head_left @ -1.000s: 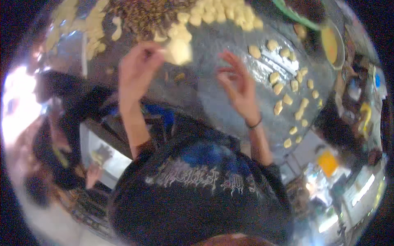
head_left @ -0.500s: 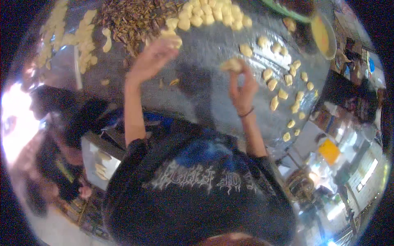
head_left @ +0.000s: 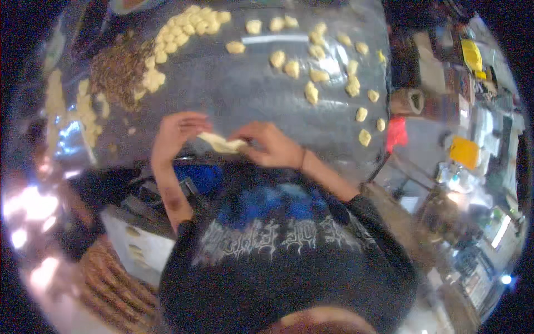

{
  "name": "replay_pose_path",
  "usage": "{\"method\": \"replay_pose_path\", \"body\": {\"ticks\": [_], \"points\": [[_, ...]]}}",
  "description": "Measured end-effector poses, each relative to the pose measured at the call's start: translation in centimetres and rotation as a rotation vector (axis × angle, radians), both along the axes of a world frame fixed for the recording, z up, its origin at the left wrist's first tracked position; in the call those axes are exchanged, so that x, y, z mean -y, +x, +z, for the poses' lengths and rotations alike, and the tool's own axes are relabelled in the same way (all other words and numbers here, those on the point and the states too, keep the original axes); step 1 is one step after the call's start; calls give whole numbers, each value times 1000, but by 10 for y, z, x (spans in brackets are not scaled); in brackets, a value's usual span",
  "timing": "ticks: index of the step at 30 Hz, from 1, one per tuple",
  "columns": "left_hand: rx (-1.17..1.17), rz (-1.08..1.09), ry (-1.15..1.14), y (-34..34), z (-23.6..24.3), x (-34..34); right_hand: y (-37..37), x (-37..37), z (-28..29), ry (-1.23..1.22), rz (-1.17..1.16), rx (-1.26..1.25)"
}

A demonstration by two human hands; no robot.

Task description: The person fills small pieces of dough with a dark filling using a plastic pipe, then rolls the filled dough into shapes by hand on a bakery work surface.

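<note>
A pale, stretched piece of dough (head_left: pixel 222 144) hangs between my two hands, just above the near edge of the grey table. My left hand (head_left: pixel 179 133) pinches its left end, and my right hand (head_left: pixel 268 145) grips the other end with fingers and thumb. Beyond my left hand lies a heap of brown shredded pieces (head_left: pixel 115 68). A curved band of round dough balls (head_left: pixel 192 25) runs along the heap's far right side. Farther right, separate dough lumps (head_left: pixel 292 69) are scattered over the table.
Flattened dough pieces (head_left: pixel 88 114) line the table's left end. To my left, below table height, is a white tray (head_left: pixel 139 245) with a few oblong pieces on it. A red thing (head_left: pixel 396 133) hangs by the right edge, with cluttered floor and a yellow-orange object (head_left: pixel 464 152) beyond.
Both hands have come back toward my body and closer together. The dough in my right hand is now stretched between both hands. My view has turned, so the table shows farther off.
</note>
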State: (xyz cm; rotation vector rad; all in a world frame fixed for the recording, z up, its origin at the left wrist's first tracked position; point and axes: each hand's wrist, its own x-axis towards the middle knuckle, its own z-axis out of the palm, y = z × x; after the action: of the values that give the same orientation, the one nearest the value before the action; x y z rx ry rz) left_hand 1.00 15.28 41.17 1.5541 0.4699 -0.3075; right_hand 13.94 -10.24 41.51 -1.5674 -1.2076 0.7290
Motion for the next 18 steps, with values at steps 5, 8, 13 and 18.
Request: {"method": "replay_pose_path", "body": {"ticks": [5, 8, 13, 18], "points": [[-10, 130, -13, 4, 5, 55, 16, 81, 15, 61, 28, -178], [93, 365, -2, 0, -8, 71, 28, 120, 30, 110, -14, -386], [87, 356, 695, -35, -53, 35, 71, 157, 127, 436, -757, 404], [55, 519, 1498, -87, -82, 25, 146, 169, 19, 574, -1209, 600]]}}
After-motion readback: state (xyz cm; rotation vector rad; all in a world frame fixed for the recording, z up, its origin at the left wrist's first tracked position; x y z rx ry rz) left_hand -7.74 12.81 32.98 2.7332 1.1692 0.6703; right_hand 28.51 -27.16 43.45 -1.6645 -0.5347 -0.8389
